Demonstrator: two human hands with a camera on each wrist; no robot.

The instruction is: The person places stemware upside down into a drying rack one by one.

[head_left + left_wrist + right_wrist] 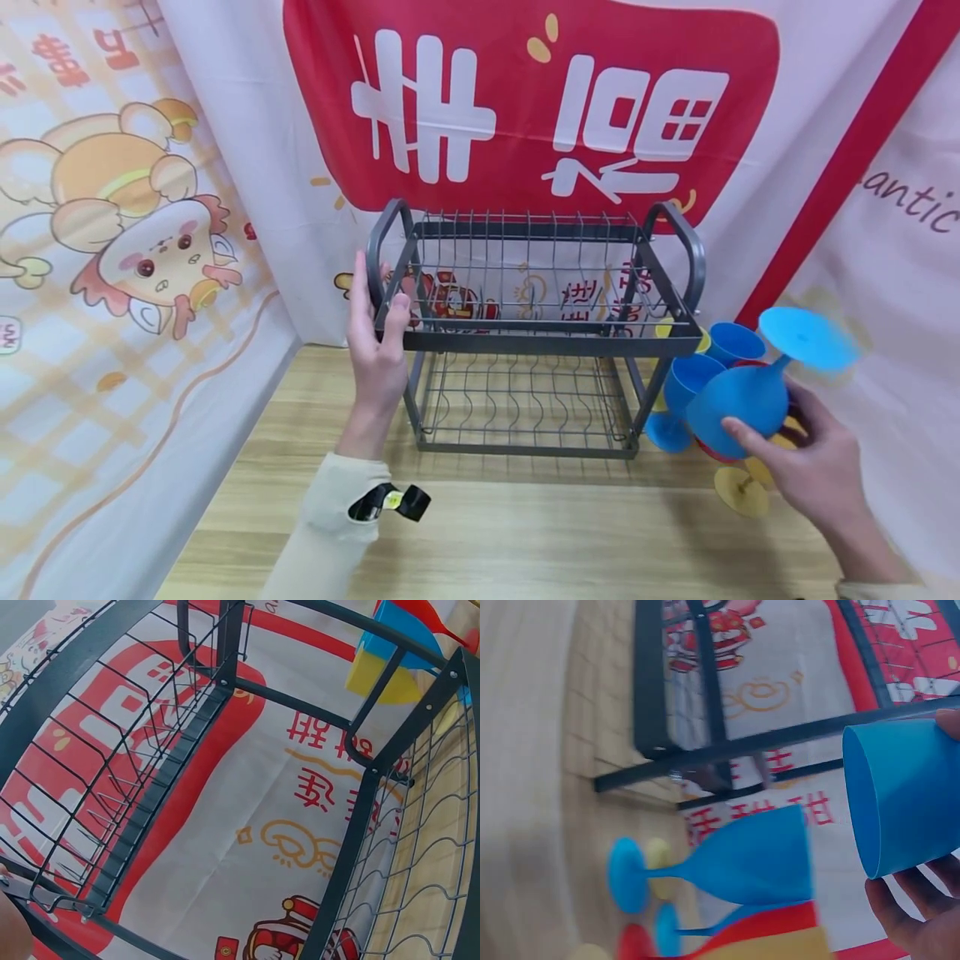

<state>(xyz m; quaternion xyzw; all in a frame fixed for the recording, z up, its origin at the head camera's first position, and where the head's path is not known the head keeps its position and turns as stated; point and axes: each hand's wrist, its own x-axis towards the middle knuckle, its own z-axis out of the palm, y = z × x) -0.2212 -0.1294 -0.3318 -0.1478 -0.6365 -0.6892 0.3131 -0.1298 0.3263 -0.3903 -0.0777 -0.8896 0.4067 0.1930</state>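
Observation:
A dark grey two-tier dish rack (525, 340) stands on the wooden table, its wire shelves bare. My left hand (377, 333) rests on the rack's left end, thumb over the upper frame and fingers beside the handle. In my right hand (813, 454) is a blue plastic goblet (738, 408), gripped round its bowl and tilted, with the foot up and the mouth toward the rack. The right wrist view shows that goblet's open mouth (864, 802) and my fingers (911, 900) round the bowl. Just beyond it stand more blue goblets (693, 379).
Right of the rack, several goblets crowd together: blue, red (761, 934) and yellow (382, 679). A yellow goblet foot (741, 490) shows below the held one. Printed cloth (247, 100) hangs behind and at both sides of the wooden table (510, 533).

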